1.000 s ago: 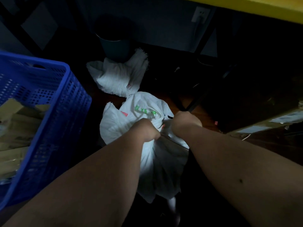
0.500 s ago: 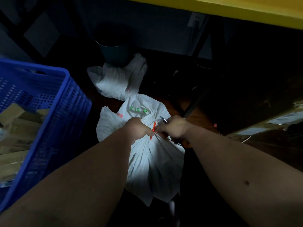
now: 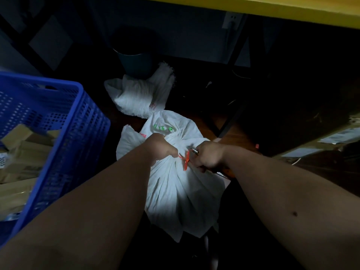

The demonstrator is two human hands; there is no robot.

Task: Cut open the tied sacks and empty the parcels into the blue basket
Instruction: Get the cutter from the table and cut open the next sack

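fingers (image 3: 176, 152) pinching red tie (image 3: 186, 160), sack (image 3: 183, 190) beside basket (image 3: 78, 121)

Tied sack (image 3: 181, 191): white woven fabric, matt, heavily creased. Tie (image 3: 186, 159): thin orange-red plastic strip, smooth. Tool tip (image 3: 195, 151) at the right hand: bright metal, glossy. Second sack (image 3: 136, 98): same coarse weave, frayed edge. Blue basket (image 3: 64, 133): perforated moulded plastic, slight sheen. Parcels (image 3: 23, 152) inside: brown cardboard, matt. Tabletop edge (image 3: 292, 8): yellow, smooth.
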